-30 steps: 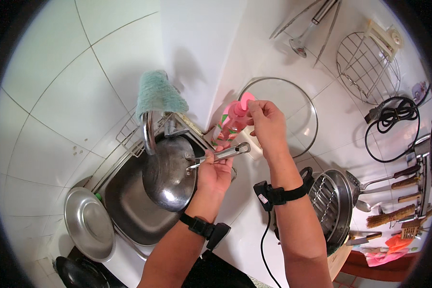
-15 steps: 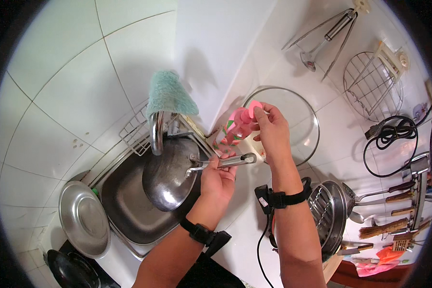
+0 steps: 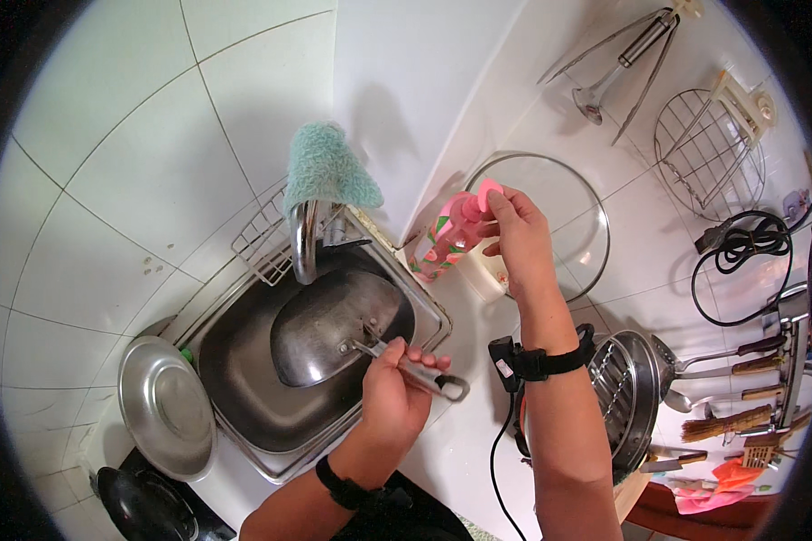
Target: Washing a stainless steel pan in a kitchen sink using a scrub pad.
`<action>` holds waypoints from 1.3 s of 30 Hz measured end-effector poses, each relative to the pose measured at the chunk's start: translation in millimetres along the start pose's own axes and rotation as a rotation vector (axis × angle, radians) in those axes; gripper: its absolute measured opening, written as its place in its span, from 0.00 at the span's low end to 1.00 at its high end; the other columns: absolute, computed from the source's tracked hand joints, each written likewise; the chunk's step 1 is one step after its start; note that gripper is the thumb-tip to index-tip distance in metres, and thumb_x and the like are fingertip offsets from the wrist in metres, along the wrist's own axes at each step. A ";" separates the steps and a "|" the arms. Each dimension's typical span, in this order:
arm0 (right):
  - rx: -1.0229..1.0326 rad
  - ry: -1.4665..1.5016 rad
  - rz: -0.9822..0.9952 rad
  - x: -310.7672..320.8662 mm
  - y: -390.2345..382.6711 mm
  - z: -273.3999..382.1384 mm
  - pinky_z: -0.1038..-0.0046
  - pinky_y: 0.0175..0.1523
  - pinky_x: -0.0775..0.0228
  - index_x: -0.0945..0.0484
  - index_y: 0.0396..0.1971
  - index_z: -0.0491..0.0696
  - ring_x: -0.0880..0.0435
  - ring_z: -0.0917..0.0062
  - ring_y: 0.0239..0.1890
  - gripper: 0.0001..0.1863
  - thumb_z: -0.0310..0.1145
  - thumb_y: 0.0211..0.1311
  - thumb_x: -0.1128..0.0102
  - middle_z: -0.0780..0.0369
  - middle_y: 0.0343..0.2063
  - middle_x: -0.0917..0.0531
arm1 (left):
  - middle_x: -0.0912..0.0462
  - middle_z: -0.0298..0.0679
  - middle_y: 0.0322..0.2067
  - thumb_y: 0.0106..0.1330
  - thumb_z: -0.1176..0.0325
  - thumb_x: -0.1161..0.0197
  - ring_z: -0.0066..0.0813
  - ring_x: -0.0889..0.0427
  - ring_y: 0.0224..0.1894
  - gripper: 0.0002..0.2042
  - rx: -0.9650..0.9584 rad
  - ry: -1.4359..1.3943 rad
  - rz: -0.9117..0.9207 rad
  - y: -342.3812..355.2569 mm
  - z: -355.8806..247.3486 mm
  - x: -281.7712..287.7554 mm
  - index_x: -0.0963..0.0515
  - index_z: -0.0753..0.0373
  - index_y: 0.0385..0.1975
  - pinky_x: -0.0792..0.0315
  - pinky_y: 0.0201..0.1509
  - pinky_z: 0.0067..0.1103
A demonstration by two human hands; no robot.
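Observation:
My left hand (image 3: 397,397) is closed around the metal handle of a wok (image 3: 320,329). The wok's greyish, tilted bowl hangs over the sink (image 3: 235,388), below the chrome faucet (image 3: 304,248). Farther off and to the right, my right hand (image 3: 521,233) has its thumb and fingers on the pink pump head of a soap bottle (image 3: 451,236). That bottle is see-through pink with green and red patterns, and it leans at the corner beyond the sink. A glass lid (image 3: 573,212) is behind my right hand.
A teal cloth (image 3: 327,167) drapes over the faucet. Left of the sink sits a metal basin (image 3: 167,406), with a black pan (image 3: 140,505) nearer me. Stacked pans and a rack (image 3: 618,388) stand by my right forearm. Utensils (image 3: 749,365) and a coiled black cord (image 3: 753,252) are at the right.
My left hand has come nearer to me with the wok, whose handle now slants down to the right. My right hand stays at the bottle's pump head.

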State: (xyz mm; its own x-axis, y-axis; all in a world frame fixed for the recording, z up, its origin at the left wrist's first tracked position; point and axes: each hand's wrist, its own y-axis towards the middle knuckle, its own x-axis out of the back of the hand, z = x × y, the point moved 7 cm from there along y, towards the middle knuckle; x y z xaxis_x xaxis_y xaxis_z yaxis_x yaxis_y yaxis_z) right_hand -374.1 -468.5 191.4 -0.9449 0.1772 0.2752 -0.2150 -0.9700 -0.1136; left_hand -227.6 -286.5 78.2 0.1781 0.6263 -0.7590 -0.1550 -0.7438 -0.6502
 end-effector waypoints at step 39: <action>-0.031 0.191 -0.017 -4.7 -10.0 -16.5 0.77 0.29 0.31 0.19 0.44 0.47 0.17 0.81 0.30 0.17 0.47 0.76 0.44 0.65 0.33 0.17 | 0.22 0.34 0.27 0.73 0.64 0.45 0.29 0.20 0.30 0.06 0.016 0.520 -0.123 15.6 -34.2 -47.9 0.25 0.58 0.39 0.25 0.31 0.31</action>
State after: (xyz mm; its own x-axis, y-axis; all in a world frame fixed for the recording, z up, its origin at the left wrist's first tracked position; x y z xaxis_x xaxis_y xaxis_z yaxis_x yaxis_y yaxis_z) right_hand -371.6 -456.9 175.5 -0.9701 0.2251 0.0912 -0.2363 -0.9614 -0.1407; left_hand -205.3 -336.1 105.6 0.6534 0.5068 -0.5623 -0.1172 -0.6661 -0.7366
